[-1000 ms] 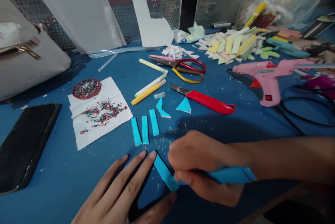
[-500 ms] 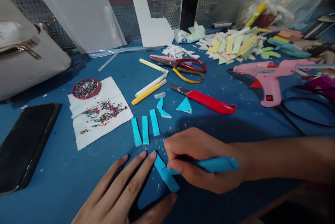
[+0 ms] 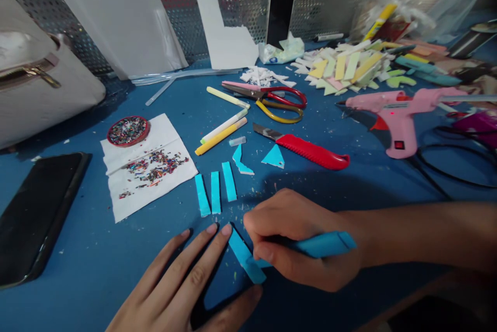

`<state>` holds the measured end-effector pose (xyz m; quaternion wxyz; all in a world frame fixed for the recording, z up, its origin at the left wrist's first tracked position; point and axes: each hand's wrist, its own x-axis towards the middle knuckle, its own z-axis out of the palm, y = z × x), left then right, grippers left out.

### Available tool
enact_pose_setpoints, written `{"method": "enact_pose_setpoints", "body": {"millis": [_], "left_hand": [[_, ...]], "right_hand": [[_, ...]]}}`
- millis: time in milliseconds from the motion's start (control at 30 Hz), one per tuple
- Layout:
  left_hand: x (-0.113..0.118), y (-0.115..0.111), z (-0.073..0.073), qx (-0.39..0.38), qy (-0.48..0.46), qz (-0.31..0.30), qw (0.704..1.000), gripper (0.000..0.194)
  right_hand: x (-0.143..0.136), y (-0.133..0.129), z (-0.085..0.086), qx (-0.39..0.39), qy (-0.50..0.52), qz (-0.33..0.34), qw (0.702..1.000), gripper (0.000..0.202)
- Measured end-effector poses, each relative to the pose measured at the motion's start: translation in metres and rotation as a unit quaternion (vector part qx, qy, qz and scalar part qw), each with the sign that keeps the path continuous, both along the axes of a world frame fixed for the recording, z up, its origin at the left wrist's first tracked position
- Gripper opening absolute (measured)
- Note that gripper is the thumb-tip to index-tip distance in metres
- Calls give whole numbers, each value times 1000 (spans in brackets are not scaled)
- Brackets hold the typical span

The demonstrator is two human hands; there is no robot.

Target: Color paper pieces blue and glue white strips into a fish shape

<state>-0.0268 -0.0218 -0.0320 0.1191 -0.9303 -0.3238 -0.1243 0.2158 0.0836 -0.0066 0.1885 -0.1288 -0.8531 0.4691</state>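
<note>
A blue marker pen (image 3: 324, 244) is gripped in my right hand (image 3: 298, 239), its tip end low over a bright blue strip (image 3: 241, 251) on the table. Whether the tip touches the strip is hard to tell. My left hand (image 3: 182, 275) lies spread on the table, the index fingertip at the strip's upper end and the thumb by its lower end. Just beyond are three more blue strips (image 3: 215, 192) in a row. Two irregular blue scraps, one a triangle (image 3: 274, 157) with a small hole, rest farther back.
A red utility knife (image 3: 310, 150), scissors (image 3: 267, 96) and several markers (image 3: 221, 136) lie mid-table. At right is a pink glue gun (image 3: 399, 114) with its cable. Beads (image 3: 155, 166) lie on white paper at left, near a black phone (image 3: 39, 213). Foam scraps (image 3: 345, 65) are heaped behind.
My right hand has shifted slightly right and toward me with the marker, toward the strip's lower end. My left hand and the strip stay in place.
</note>
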Motion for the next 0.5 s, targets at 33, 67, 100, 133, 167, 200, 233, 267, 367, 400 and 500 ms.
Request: {"method": "enact_pose_setpoints", "body": {"millis": [33,67,100,133,167,200,233,267,367,400,500], "left_hand": [[0,0,0,1,-4,-1,1000,55],[1,0,0,-2,-11,3,1000,53],[1,-1,-1,-4,-16,7,1000,52],[1,-1,-1,-10,-18,12,1000,52],[1,-1,-2,-13,-17,17,1000,53],[1,0,-2,-12,-14,16,1000,53],[1,0,-2,-9,-8,14,1000,54],[1,0,-3,-5,-1,9,1000,56],[0,0,-3,-2,7,5,1000,57],[0,-1,-2,-2,4,9,1000,55],[0,-1,-2,-3,-8,13,1000,50]], "right_hand": [[0,0,0,1,1,-1,1000,15],[0,0,0,3,1,-4,1000,15],[0,0,0,6,2,-7,1000,15],[0,0,0,9,2,-9,1000,15],[0,0,0,11,1,-10,1000,15],[0,0,0,11,0,-8,1000,15],[0,0,0,9,-3,-5,1000,15],[0,0,0,7,-5,-2,1000,15],[1,0,0,6,-10,6,1000,15],[1,-1,0,6,-10,5,1000,14],[1,-1,0,7,-9,-5,1000,14]]}}
